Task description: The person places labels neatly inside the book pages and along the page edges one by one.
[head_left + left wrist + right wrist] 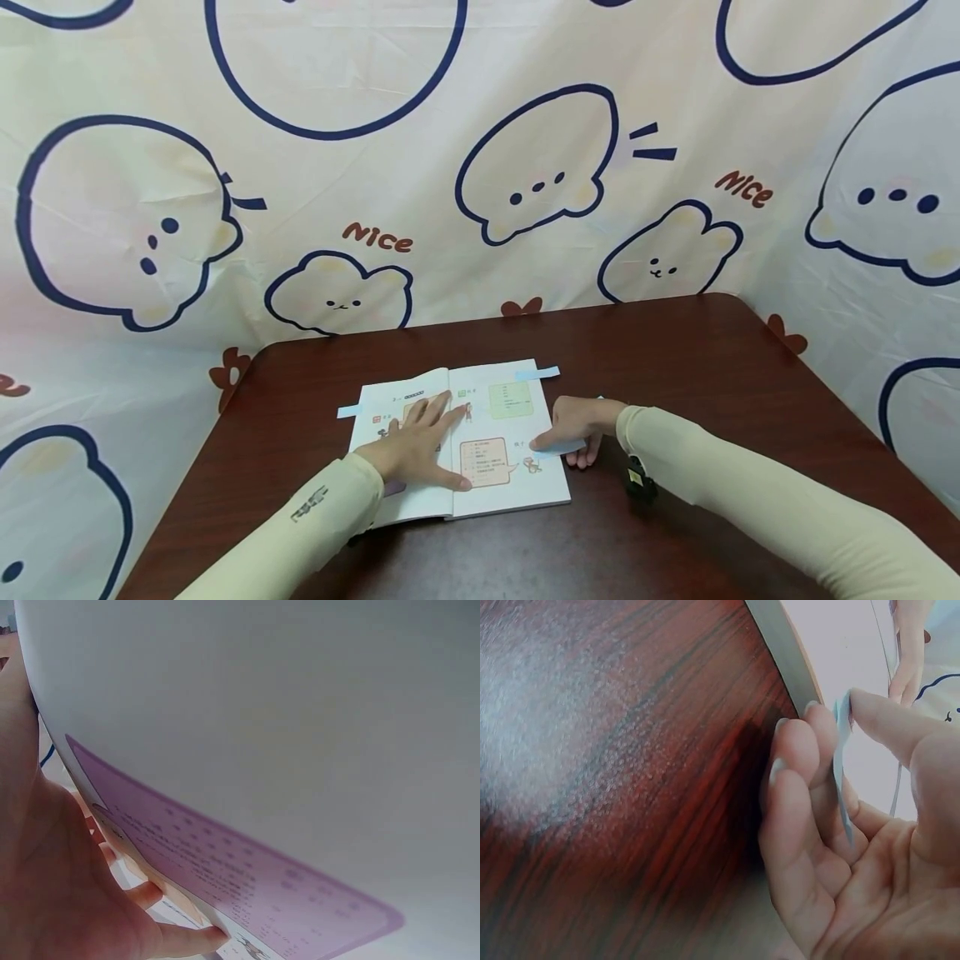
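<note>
An open book [510, 497] with printed text boxes and small drawings lies on the table. My left hand [416, 446] rests spread across its left page and centre fold, fingers straight. In the left wrist view, that hand [67, 885] lies along the curved page [262, 712] with a purple box. At the right page's outer edge, my right hand [576, 423] pinches a pale blue paper strip [561, 448] between thumb and fingers. The right wrist view shows the strip [839, 761] upright in the grip, next to the book's edge.
Another pale blue strip [537, 373] sticks out at the right page's top corner, and one [348, 411] at the left page's side. The dark brown table [660, 350] reaches back to a cartoon-printed cloth [420, 183].
</note>
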The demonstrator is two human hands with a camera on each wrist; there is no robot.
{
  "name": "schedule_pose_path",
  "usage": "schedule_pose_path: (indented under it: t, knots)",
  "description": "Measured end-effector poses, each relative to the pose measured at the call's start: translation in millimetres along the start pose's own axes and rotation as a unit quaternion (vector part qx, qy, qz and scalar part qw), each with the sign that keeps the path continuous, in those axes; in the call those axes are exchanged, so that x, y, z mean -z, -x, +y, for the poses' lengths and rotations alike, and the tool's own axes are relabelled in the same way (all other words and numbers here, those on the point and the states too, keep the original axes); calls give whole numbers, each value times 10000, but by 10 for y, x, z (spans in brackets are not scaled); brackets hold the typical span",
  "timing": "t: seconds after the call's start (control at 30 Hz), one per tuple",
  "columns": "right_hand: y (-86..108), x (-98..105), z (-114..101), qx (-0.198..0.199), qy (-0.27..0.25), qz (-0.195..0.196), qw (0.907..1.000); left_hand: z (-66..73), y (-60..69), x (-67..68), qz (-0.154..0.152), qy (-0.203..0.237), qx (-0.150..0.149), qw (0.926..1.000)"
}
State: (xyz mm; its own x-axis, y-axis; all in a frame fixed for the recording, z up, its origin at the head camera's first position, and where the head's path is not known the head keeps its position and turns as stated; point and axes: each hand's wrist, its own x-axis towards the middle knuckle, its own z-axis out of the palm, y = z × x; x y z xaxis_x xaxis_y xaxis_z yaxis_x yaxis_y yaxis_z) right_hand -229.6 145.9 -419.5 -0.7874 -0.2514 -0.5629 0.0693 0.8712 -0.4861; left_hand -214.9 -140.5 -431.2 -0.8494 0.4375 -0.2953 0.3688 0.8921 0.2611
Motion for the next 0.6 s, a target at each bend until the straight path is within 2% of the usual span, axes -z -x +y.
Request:
schedule_pose_path:
  t: [0.23, 0.47, 0.6]
  knots:
    - [31, -12, -17, 86, 28, 120, 9999, -3, 7, 8, -8, 0, 1, 10000]
    - [12, 25, 58, 386, -188, -117, 9990, 4, 6, 13, 13, 0, 6, 10000]
    - [-6, 75, 139, 613, -304, -429, 9967, 9, 4, 11, -3, 59, -24, 10000]
